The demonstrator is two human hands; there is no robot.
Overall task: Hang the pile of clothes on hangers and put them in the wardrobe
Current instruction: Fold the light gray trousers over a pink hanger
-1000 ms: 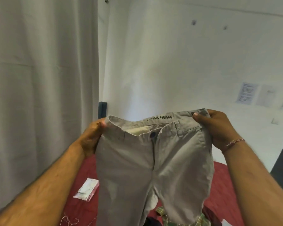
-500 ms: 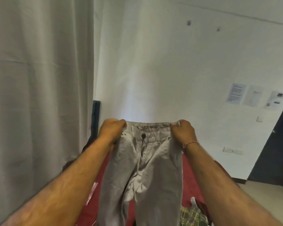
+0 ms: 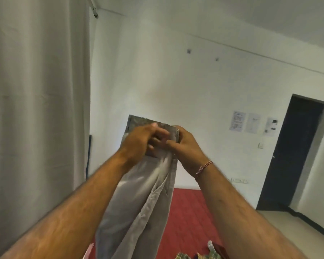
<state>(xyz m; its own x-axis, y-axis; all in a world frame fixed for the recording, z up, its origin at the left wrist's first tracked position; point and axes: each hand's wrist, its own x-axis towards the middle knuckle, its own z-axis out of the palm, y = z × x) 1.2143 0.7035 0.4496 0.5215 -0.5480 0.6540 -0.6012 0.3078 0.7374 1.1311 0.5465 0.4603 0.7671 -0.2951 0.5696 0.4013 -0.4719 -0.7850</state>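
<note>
- Both hands are up in front of the chest holding the trousers (image 3: 138,199) at the waistband, which looks folded over on itself, so my guess is they're doubling the pair lengthwise to get the legs lined up for a hanger.
- Left hand (image 3: 138,141) has its fingers curled round the waistband from the left, thumb on top.
- Right hand (image 3: 185,144) pinches the same band from the right edge, fingers tucked in against the left ones. The two hands are touching, or as good as; it's blurry in there.
- The legs hang straight down between the forearms, over the bed (image 3: 191,217) with the red cover.
- A bit of plaid cloth (image 3: 183,256) peeks in at the bed's near edge. Probably the rest of the pile.
- No hanger or wardrobe in view, so the hanging step isn't done for this pair.
- Curtain (image 3: 37,109) on the left, dark door (image 3: 295,152) on the right.
</note>
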